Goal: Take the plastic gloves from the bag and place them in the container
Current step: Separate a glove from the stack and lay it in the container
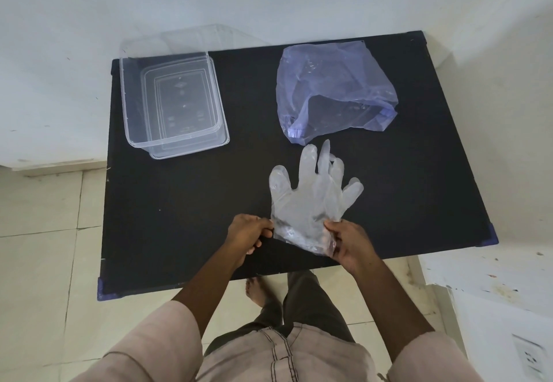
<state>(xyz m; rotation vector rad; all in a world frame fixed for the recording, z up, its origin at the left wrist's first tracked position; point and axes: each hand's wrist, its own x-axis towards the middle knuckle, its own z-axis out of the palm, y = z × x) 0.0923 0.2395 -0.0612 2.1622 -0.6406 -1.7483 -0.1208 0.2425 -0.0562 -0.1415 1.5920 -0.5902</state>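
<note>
Clear plastic gloves (311, 196) lie flat on the black table (179, 217), fingers pointing away from me, stacked on each other. My left hand (248, 233) pinches the cuff's left edge and my right hand (348, 241) grips its right edge. A crumpled translucent blue bag (335, 88) lies just beyond the glove fingers, its mouth facing me. The clear rectangular container (170, 97) stands open at the table's far left, nothing inside it.
The container's lid appears to lie beneath it. White walls run behind and to the right of the table. The table's near edge is just below my hands, with tiled floor and my bare foot (256, 292) beneath.
</note>
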